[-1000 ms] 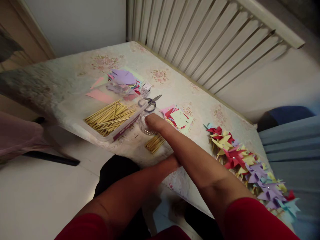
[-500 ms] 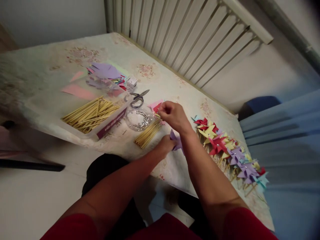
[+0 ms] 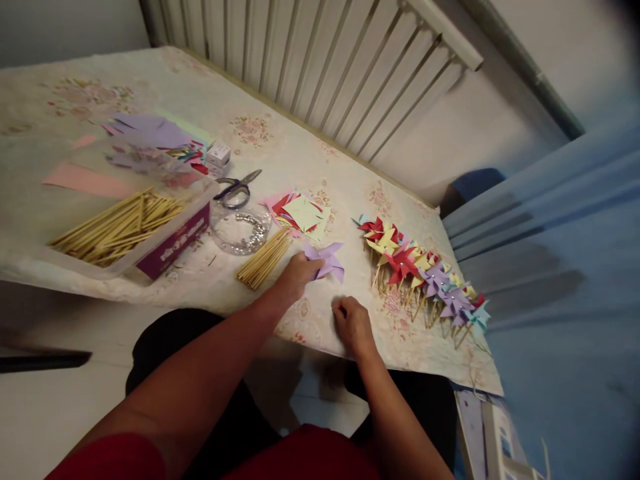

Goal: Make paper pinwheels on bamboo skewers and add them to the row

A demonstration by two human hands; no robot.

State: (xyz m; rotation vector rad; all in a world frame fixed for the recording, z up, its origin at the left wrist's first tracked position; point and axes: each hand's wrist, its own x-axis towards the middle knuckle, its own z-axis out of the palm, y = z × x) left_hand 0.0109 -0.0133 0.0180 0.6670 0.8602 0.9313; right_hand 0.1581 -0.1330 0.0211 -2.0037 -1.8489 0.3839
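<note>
1. Purple paper: one folded pinwheel (image 3: pixel 330 259) lies on the table cloth (image 3: pixel 320 167) near the front edge. My left hand (image 3: pixel 297 275) pinches it at its left side.
2. My right hand (image 3: pixel 353 321) rests on the cloth just below the pinwheel, apart from it. Its fingers are curled tight, and I cannot tell whether they pinch anything.
3. One loose bundle of sticks (image 3: pixel 264 257) lies just left of my left hand.
4. Behind lie one clear dish (image 3: pixel 240 230) of silver pins, one pair of scissors (image 3: pixel 235 189) and one pile of paper squares (image 3: pixel 300 213).
5. One tray (image 3: pixel 173 243) of sticks stands far left.
6. One row of finished pinwheels (image 3: pixel 420 273) lies to the right. They overlap, so an exact count is not possible.
</note>
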